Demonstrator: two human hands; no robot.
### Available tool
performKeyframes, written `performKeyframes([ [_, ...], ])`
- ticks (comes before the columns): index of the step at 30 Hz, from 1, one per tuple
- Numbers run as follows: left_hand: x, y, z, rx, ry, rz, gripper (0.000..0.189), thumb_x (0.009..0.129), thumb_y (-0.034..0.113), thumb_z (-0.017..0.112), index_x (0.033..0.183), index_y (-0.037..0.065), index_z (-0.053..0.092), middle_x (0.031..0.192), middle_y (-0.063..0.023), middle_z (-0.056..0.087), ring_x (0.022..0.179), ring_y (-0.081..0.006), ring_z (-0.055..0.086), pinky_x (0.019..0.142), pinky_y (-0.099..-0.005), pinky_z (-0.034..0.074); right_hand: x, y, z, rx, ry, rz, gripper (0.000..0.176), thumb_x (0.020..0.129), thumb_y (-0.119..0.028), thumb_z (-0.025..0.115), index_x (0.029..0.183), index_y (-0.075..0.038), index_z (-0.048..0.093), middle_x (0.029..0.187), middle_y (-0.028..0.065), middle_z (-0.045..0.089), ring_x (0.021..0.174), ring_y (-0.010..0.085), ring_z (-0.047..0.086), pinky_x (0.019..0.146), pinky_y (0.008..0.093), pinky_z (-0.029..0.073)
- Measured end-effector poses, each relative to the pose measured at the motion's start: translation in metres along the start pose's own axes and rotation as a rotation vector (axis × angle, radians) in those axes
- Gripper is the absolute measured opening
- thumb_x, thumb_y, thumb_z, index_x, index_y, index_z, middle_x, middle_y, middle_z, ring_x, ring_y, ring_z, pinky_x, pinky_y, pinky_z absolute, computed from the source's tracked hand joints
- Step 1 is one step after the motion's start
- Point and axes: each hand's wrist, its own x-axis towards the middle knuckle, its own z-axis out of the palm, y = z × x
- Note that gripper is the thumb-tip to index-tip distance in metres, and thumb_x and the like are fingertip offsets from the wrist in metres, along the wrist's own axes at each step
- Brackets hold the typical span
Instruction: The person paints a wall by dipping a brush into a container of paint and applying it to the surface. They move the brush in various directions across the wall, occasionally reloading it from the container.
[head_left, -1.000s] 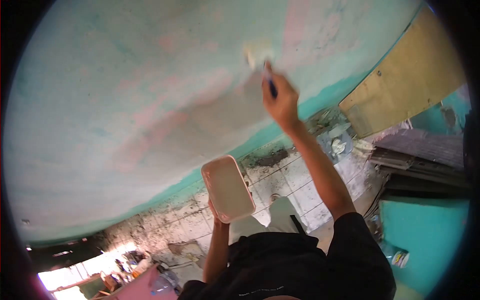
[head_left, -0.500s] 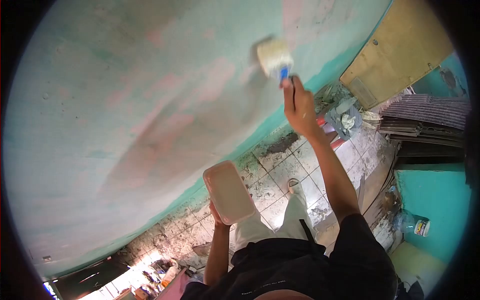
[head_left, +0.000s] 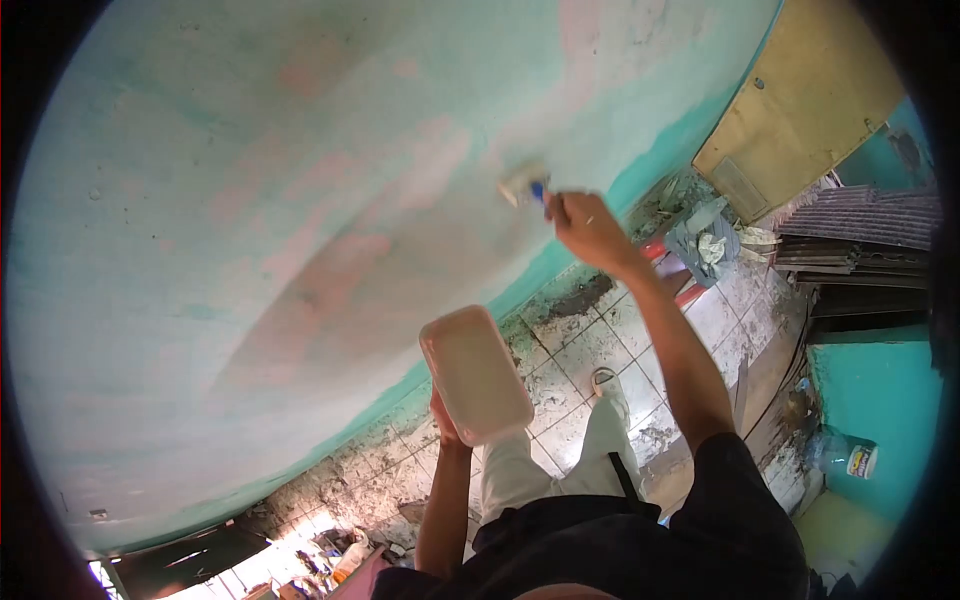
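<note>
A wide paintbrush (head_left: 522, 186) with pale bristles and a blue ferrule is gripped by its handle in my right hand (head_left: 588, 228). Its bristles are at the wall (head_left: 250, 220), which shows patchy white over pink and turquoise. My left hand (head_left: 443, 412) holds a rectangular plastic tub (head_left: 476, 376) of pale paint from its left side and underneath, level in front of my legs. Most of the left fingers are hidden by the tub.
Below the wall runs a dirty tiled floor (head_left: 590, 350). At right are a yellowish door panel (head_left: 800, 95), stacked corrugated sheets (head_left: 860, 230), a grey bag (head_left: 700, 240) and a large plastic bottle (head_left: 840, 455). Mixed clutter (head_left: 335, 560) lies at lower left.
My right hand has brought the paintbrush downward along the wall, closer to the tub. The tub stays in my left hand, and the whole view has shifted slightly.
</note>
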Motion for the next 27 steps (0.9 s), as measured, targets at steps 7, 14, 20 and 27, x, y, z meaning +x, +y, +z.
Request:
performKeyframes([
  [7, 0.039, 0.023, 0.103, -0.104, -0.283, -0.087, 0.088, 0.093, 0.066, 0.043, 0.159, 0.015, 0.016, 0.161, -0.0175, 0.023, 0.133, -0.0407, 0.047, 0.105, -0.06, 0.044, 0.008, -0.109, -0.116, 0.334, 0.063, 0.214, 0.033, 0.102, -0.025, 0.054, 0.08, -0.001, 0.058, 0.055, 0.0094, 0.045, 0.045, 0.0164, 0.039, 0.046, 0.0338, 0.033],
  [14, 0.083, -0.052, 0.151, -0.188, -0.227, -0.035, 0.071, 0.099, 0.052, 0.041, 0.151, 0.006, 0.03, 0.143, -0.02, 0.047, 0.122, -0.0369, 0.056, 0.096, -0.0548, 0.052, -0.084, -0.111, -0.234, 0.137, -0.191, 0.131, 0.012, 0.091, -0.012, 0.069, 0.089, -0.002, 0.062, 0.055, 0.0073, 0.045, 0.046, 0.0139, 0.037, 0.046, 0.0312, 0.031],
  [20, 0.115, -0.179, 0.186, -0.19, -0.219, -0.034, 0.066, 0.1, 0.05, 0.042, 0.148, 0.006, 0.035, 0.139, -0.018, 0.051, 0.12, -0.032, 0.057, 0.096, -0.0516, 0.052, -0.137, -0.098, -0.324, -0.019, -0.231, 0.172, 0.021, 0.083, -0.007, 0.076, 0.1, -0.002, 0.065, 0.071, 0.0116, 0.063, 0.054, 0.0192, 0.058, 0.053, 0.0303, 0.045],
  [27, 0.113, -0.19, 0.263, 0.836, -0.233, 0.521, 0.058, 0.103, 0.05, 0.038, 0.141, 0.006, 0.044, 0.129, -0.0123, 0.058, 0.115, -0.022, 0.06, 0.098, -0.0422, 0.051, -0.166, -0.074, -0.365, -0.036, -0.08, 0.07, 0.021, 0.082, -0.005, 0.075, 0.101, 0.002, 0.066, 0.086, 0.0176, 0.069, 0.069, 0.0282, 0.069, 0.064, 0.0335, 0.052],
])
